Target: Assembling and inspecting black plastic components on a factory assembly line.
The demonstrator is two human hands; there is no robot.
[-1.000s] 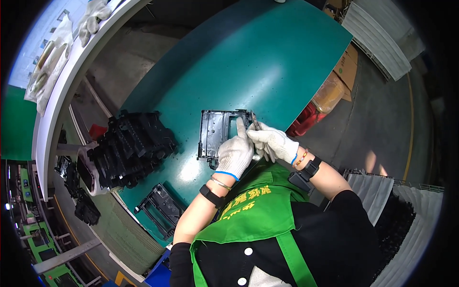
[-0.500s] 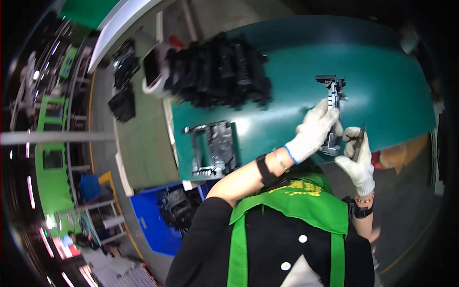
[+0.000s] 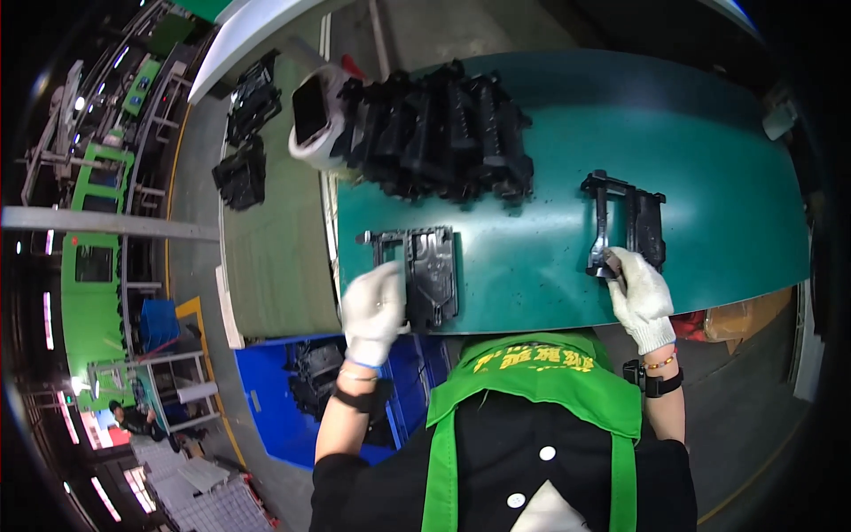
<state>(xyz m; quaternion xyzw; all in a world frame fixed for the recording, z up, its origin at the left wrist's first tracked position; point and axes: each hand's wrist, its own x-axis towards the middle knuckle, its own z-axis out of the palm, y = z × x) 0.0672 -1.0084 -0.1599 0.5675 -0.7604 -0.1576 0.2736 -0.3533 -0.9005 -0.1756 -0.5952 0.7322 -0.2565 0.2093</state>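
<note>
Duly, I recorded my right hand [image 3: 644, 297] gripping a small dark tool [image 3: 613, 263] at a black frame [image 3: 648, 232] toward the worktop's [image 3: 532, 275] near edge; my left hand [image 3: 372, 310], its grip not determinable, was at a second frame [image 3: 435, 277] by the near-left corner.

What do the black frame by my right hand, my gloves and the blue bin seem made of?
Black frame: probably moulded plastic, semi-gloss, judging by fine ribs and highlights. Gloves: likely knitted cotton, matte, with ribbed cuffs. Blue bin: apparently plastic, smooth, from its even colour.
</note>
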